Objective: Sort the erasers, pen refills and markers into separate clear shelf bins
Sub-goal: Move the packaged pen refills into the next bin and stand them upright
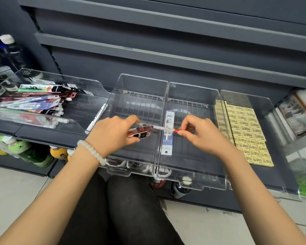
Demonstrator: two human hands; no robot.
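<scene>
Here, over the wall between two clear bins, the left hand grips a red packaged refill while the right hand pinches its red tip. A white packaged marker lies flat in the second bin, yellow erasers tile the rightmost, and glossy packets heap in the left bin on the grey shelf.

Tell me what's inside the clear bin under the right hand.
The clear bin holds one packaged pen refill lying lengthwise near its left wall. The right hand and the red refill it pinches cover part of the floor, so that patch is hidden.
</scene>
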